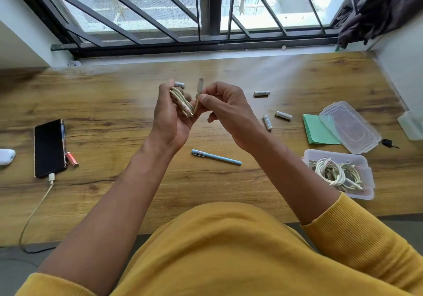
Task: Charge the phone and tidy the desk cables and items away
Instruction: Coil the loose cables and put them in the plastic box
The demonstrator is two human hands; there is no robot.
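- The left hand (170, 114) curls round a coiled cream cable (180, 99), held up over the middle of the desk (114, 112).
- The right hand (225, 110) pinches the cable's loose end between thumb and forefinger; its plug (200, 86) points up between the two hands.
- The phone (48, 148) lies face up at the left, a charging lead (36, 208) plugged into its near end and running off the near edge.
- An orange battery (72, 159) lies just right of the phone.
- At the near right an open clear box (338, 173) holds more coiled cables (334, 173); its lid (350, 127) lies just beyond, partly over a green pad (317, 133).
- Three white batteries (267, 122) lie scattered right of the hands, a fourth (180, 84) shows behind the left fingers.
- A blue pen (216, 157) lies near the middle.
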